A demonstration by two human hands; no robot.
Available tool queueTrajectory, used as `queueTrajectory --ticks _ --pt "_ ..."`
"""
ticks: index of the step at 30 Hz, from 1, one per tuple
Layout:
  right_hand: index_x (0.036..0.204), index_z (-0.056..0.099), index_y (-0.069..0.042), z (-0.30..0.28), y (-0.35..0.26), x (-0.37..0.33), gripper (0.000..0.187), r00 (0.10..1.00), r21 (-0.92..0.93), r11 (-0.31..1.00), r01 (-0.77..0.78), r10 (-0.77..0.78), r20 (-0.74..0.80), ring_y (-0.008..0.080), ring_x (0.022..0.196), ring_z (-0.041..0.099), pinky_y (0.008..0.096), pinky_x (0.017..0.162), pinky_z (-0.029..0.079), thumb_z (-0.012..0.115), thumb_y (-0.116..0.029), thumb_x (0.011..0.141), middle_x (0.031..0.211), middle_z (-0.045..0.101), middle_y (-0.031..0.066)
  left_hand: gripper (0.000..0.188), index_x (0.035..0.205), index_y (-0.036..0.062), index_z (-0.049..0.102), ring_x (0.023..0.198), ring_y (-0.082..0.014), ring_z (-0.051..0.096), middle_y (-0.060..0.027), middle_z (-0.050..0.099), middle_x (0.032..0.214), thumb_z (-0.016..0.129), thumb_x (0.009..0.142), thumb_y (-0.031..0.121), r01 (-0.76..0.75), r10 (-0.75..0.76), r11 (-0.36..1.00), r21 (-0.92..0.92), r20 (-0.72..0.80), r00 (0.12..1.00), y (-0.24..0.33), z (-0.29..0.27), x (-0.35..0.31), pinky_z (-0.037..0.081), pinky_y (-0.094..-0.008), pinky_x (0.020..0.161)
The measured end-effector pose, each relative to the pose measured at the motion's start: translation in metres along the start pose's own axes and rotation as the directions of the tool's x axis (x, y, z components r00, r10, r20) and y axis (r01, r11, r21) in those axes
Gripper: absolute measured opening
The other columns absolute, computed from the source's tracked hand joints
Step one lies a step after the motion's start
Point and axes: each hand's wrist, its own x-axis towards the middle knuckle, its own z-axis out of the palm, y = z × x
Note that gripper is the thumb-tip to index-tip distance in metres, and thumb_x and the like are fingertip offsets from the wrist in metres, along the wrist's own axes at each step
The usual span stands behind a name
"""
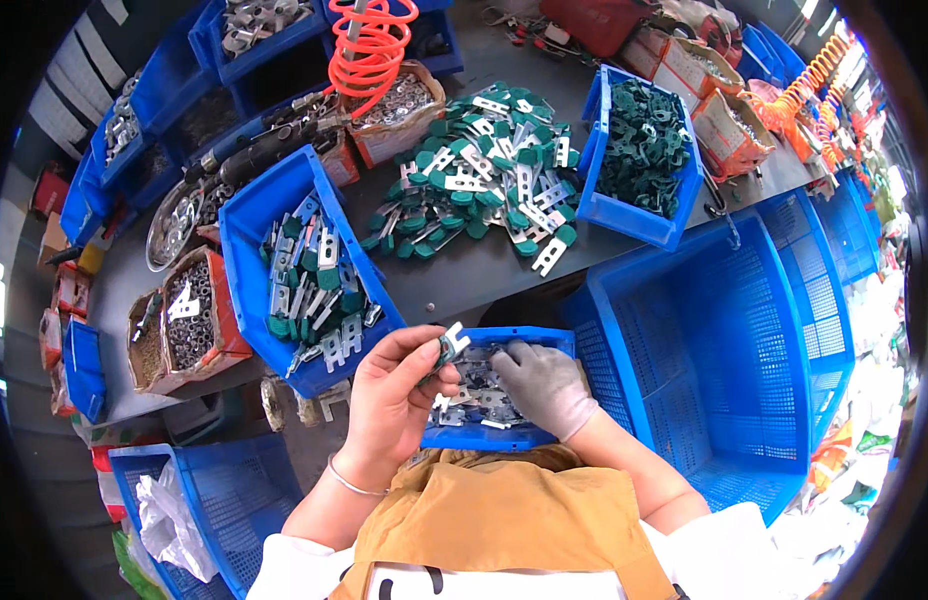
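Note:
My bare left hand (396, 388) pinches a small slotted metal plate with a green end (451, 344) between thumb and fingers. It is raised over the left side of a blue bin (494, 438) in front of my apron. Loose silver metal plates (474, 398) lie in that bin. My right hand (546, 388), in a grey glove, reaches into the bin's right side with its fingers curled down among the plates. Its fingertips are partly hidden, so what they grip does not show. Just left of my left hand stands a blue bin (246, 285) of green-ended metal plates.
A heap of green-ended plates (474, 175) covers the bench's middle. Beyond it to the right, another blue bin (639, 230) holds dark green pieces. Large blue crates (704, 370) flank my right side. A red coiled hose (369, 50) hangs over cartons of small hardware (399, 105).

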Motion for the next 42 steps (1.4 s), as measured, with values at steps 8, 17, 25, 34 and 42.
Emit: queueTrajectory --ticks 8,17,25,34,42 --pt "0.081 0.060 -0.013 0.033 -0.016 0.019 0.007 0.996 -0.244 0.969 0.031 -0.050 -0.073 0.0167 0.061 0.066 0.0319 0.052 0.053 0.062 -0.019 0.079 0.070 0.062 0.0021 0.014 0.110 0.0002 0.062 0.081 -0.0186 0.072 -0.0106 0.070 0.094 0.060 0.097 0.004 -0.017 0.018 1.000 -0.025 0.043 0.999 -0.005 -0.001 -0.002 0.063 -0.0311 0.069" --pt "0.100 0.063 -0.009 -0.004 -0.007 0.002 0.019 0.931 0.377 0.926 0.031 0.111 -0.349 0.0207 0.078 0.066 0.0282 0.071 0.053 0.066 -0.001 0.083 0.085 0.064 0.0089 0.015 0.110 -0.0023 0.064 0.085 -0.0197 0.071 -0.0122 0.070 0.098 0.061 0.097 0.003 0.000 0.003 0.995 0.100 -0.034 0.999 -0.025 -0.018 -0.002 0.062 -0.0320 0.076" --pt "0.111 0.056 -0.004 -0.021 -0.017 -0.001 0.025 0.876 0.992 0.124 0.006 0.477 -0.065 0.0204 0.091 0.070 0.0326 0.076 0.058 0.051 0.007 0.090 0.106 0.069 0.0137 0.018 0.112 -0.0019 0.062 0.087 -0.0183 0.068 -0.0096 0.067 0.101 0.063 0.097 0.007 0.092 -0.096 0.993 0.075 0.057 0.994 -0.041 -0.019 -0.008 0.059 -0.0311 0.077" --pt "0.108 0.060 -0.001 -0.032 -0.026 -0.002 0.020 0.905 0.997 -0.033 -0.072 0.419 0.080 0.0141 0.093 0.067 0.0272 0.074 0.058 0.052 0.009 0.093 0.109 0.069 0.0116 0.015 0.112 0.0009 0.060 0.084 -0.0188 0.069 -0.0099 0.067 0.097 0.062 0.097 0.005 0.096 -0.103 0.989 0.114 0.058 0.993 -0.042 -0.016 -0.012 0.060 -0.0312 0.071" --pt "0.126 0.057 -0.003 -0.037 0.006 -0.008 0.044 0.997 0.946 0.316 -0.073 0.051 0.060 0.0232 0.109 0.059 0.0353 0.094 0.046 0.072 -0.013 0.086 0.118 0.062 0.0117 0.028 0.124 0.0055 0.042 0.078 -0.0151 0.065 -0.0122 0.057 0.109 0.057 0.100 0.008 -0.057 -0.013 0.944 0.325 0.208 0.978 -0.032 -0.007 -0.012 0.057 -0.0287 0.066"
